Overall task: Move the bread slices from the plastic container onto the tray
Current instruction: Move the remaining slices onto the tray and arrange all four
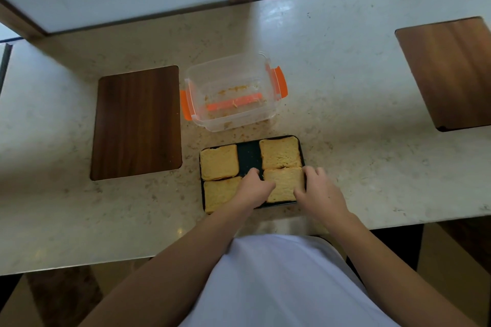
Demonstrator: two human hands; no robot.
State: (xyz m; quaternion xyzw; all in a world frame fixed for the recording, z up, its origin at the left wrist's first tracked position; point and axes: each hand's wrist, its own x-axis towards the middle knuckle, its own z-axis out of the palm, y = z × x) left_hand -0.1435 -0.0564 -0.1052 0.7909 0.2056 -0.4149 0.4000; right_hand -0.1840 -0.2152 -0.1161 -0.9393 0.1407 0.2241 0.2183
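A black tray (pixel 248 155) lies on the counter in front of me with several bread slices on it. One slice is at far left (pixel 218 161), one at near left (pixel 219 192), one at far right (pixel 280 152). My left hand (pixel 253 187) and my right hand (pixel 317 190) hold the near right slice (pixel 284 183) by its left and right edges as it lies flat on the tray. The clear plastic container (pixel 231 93) with orange clips stands just beyond the tray, holding only crumbs.
A dark wooden board (pixel 136 122) lies left of the container. Another wooden board (pixel 451 71) lies at the far right. Crumbs are scattered on the marble counter (pixel 358 141) around the container. A window frame runs along the back.
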